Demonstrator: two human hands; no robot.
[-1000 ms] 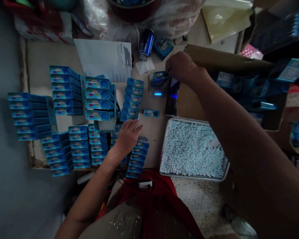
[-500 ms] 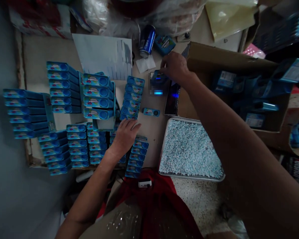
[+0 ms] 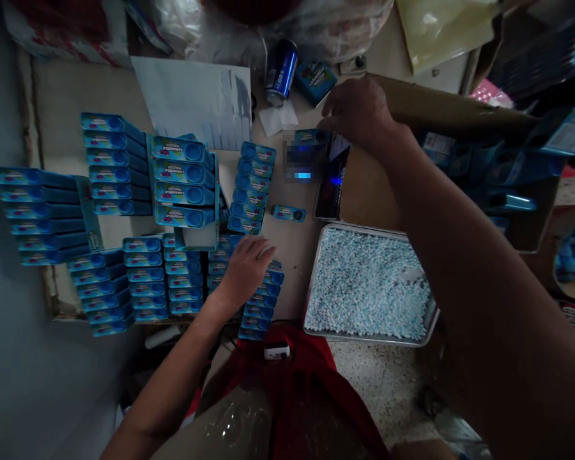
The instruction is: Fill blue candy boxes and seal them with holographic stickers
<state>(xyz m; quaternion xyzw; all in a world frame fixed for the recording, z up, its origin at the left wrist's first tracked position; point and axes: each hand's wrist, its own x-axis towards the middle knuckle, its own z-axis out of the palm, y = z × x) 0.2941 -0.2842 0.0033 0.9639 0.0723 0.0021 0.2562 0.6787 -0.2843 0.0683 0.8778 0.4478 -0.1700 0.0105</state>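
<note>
My left hand point(image 3: 249, 265) hovers over or rests near the lower end of a row of small blue boxes point(image 3: 253, 188); its fingers are slightly bent and apart, with nothing seen in them. Above the dark scale-like device point(image 3: 301, 160), partly pixelated, my right hand point(image 3: 352, 112) is raised, fingers apart and no object visible between them. A blue box point(image 3: 312, 137) lies on that device, just below the right fingertips. One more small blue box point(image 3: 288, 213) lies alone between the row and the tray of pale blue pellets point(image 3: 364, 281).
Stacks of blue boxes point(image 3: 184, 182) cover the left of the table. A cardboard carton point(image 3: 364, 191) with blue packs stands at right. At the back are a blue can point(image 3: 281, 71), a blue carton point(image 3: 315, 82) and a white sheet point(image 3: 191, 96).
My right hand has moved right and up, away from the box on the device, and its fingers have spread. My left hand has shifted slightly down and right. The view has shifted a little.
</note>
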